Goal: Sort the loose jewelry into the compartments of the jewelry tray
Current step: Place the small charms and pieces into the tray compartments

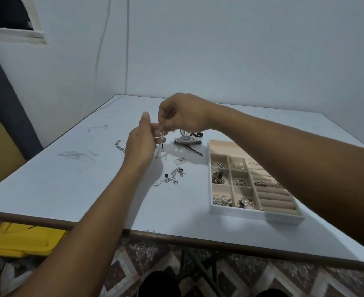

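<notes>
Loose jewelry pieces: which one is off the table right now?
The thin silver chain, held up between left hand and right hand, dangling. The silver wristwatch, silver link chain and small silver cluster lie on the white table.

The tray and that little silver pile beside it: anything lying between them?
Nothing: the head view shows bare table between the silver pile and the tray.

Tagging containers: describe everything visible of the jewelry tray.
Jewelry tray: shallow rectangular box, white outside, beige lining, flat on the table at right. Six small compartments, all holding jewelry, beside padded ring rolls; a long empty section at the far end. No hand touches it; the right forearm hides its right edge.
</notes>
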